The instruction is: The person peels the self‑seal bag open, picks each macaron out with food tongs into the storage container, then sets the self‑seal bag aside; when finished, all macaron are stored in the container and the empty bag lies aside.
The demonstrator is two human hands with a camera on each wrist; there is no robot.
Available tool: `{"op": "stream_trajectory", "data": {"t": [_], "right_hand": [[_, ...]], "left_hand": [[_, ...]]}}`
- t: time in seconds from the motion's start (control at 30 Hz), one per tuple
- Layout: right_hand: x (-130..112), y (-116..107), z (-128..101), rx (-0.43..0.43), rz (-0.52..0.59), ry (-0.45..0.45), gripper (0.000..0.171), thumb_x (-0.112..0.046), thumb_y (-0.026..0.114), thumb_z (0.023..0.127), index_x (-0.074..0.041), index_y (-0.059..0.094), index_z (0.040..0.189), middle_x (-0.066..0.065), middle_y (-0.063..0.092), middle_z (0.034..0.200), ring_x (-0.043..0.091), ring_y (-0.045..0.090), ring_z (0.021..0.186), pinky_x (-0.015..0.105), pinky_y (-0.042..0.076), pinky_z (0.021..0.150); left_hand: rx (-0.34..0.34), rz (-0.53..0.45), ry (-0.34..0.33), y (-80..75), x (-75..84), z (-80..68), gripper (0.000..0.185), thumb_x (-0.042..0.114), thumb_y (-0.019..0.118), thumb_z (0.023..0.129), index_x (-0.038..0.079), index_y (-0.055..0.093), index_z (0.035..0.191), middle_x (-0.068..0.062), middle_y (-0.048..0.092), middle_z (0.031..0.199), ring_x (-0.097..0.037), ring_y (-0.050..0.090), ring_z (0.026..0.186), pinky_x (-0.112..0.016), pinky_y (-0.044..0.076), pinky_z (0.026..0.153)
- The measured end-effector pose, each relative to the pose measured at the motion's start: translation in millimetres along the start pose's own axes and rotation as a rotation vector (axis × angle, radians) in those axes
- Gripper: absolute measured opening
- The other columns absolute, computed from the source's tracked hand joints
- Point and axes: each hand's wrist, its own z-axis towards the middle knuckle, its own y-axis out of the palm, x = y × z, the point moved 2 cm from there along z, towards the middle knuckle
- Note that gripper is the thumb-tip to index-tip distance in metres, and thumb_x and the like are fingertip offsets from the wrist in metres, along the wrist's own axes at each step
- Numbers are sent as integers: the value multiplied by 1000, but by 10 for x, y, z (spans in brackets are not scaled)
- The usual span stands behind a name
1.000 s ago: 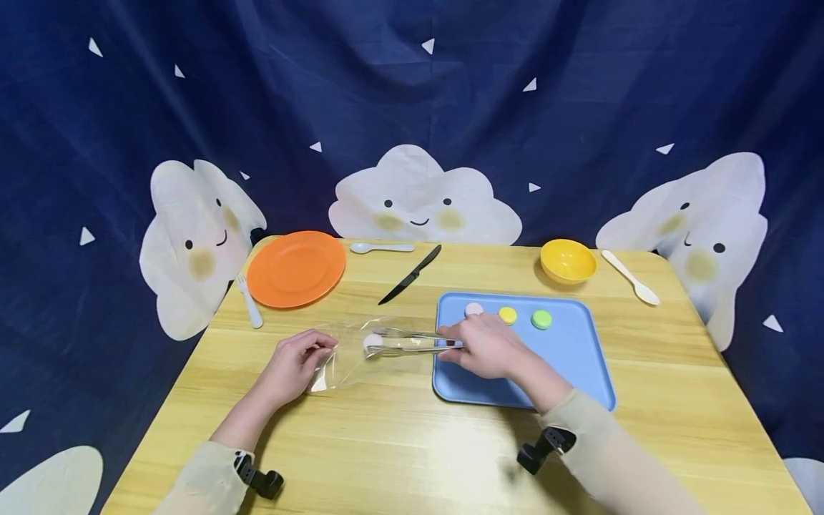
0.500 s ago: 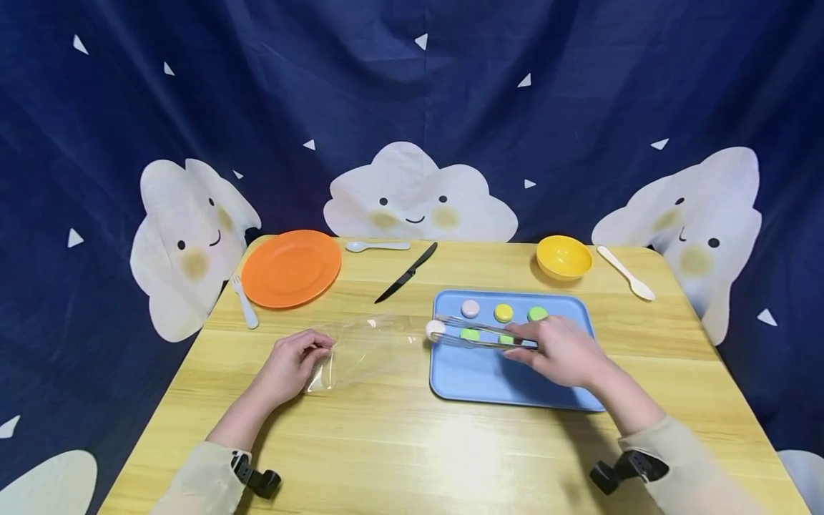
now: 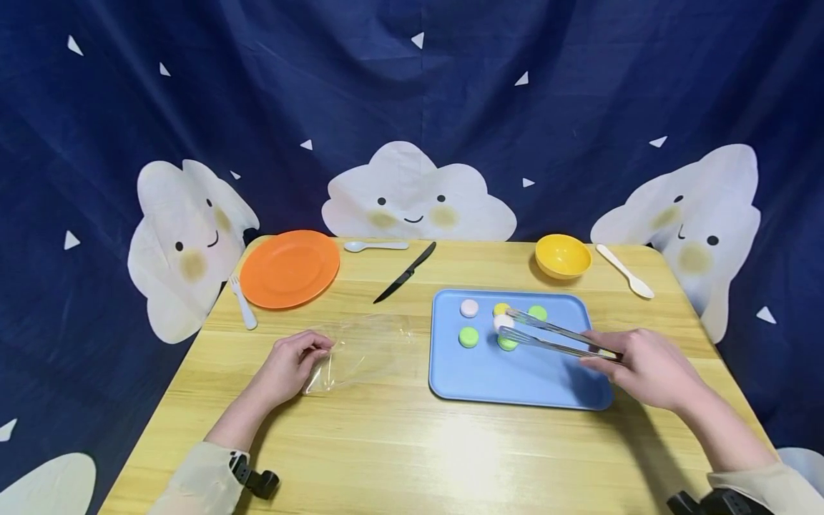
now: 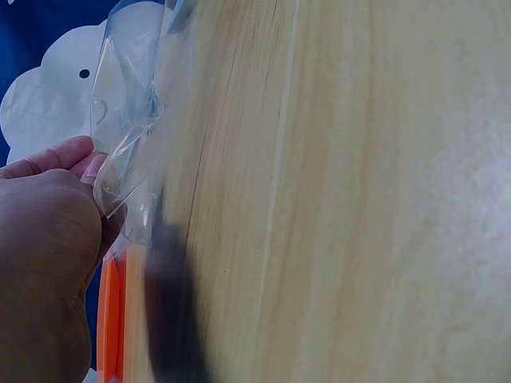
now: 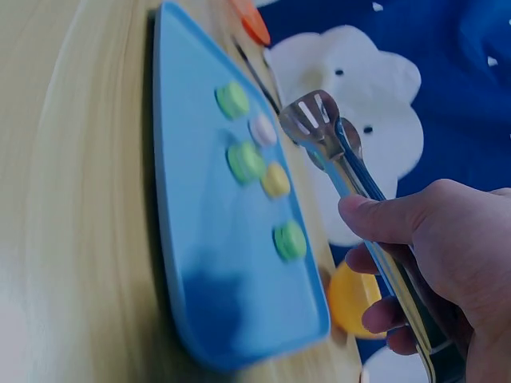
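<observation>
At the left, my left hand point(image 3: 290, 368) pinches the edge of a clear plastic bag point(image 3: 360, 350) lying on the table. In the left wrist view the thumb and fingertips grip the crinkled film. My right hand point(image 3: 653, 368) holds metal tongs point(image 5: 307, 120) with slotted ends, tilted over the blue tray point(image 3: 489, 383). A white round piece point(image 3: 503, 324) shows between the tong tips; it is hard to make out in the right wrist view. Beneath the tips lie macaron-like discs: pink point(image 3: 469, 307), yellow point(image 3: 500, 309) and several green ones point(image 3: 468, 337).
An orange plate point(image 3: 290, 268) with a fork point(image 3: 243, 304) beside it stands back left. A small grey spoon point(image 3: 376, 246) and a black knife point(image 3: 404, 273) lie at the back. Behind the tray are a yellow bowl point(image 3: 563, 257) and a white spoon point(image 3: 624, 270).
My right hand has drawn the tongs, with the white piece between the tips, rightward from the bag to over the tray. The left hand still holds the bag in place.
</observation>
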Motion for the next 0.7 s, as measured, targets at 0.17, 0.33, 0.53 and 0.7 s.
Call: {"op": "stream_trajectory", "data": {"t": [0.17,0.33,0.53,0.7], "right_hand": [[160,-49,-238,40,-28,19,39,-22,95,77,-15,82,114,-34,27,57,-11,21,48,21,22,42],[315,-13,-436,47,-54,37,36,-24,95,76,-17,82,110,-32,28,59,-8,25,49,21,20,43],[442,76,-561,21,-71,81,35,-26,94,78,-18,82,111,-30,36,61,-4,30,52,23,24,45],[482,111,-593,-7,-83,136,38,-30,93,81,-18,82,115,-28,33,57,-3,28,50,24,22,45]], "left_hand": [[-4,-7,4,8,-3,3,22,-10,78,90,8,77,103,1,76,103,-20,73,95,-13,54,83],[-5,6,5,5,-7,9,21,-9,78,90,8,77,103,2,76,104,-19,73,96,-14,55,84],[-9,19,2,6,-1,15,22,-9,79,90,9,77,102,2,76,104,-19,73,96,-15,55,82],[-18,11,3,21,14,28,20,-8,78,91,8,77,103,2,76,105,-19,73,97,-19,57,82]]}}
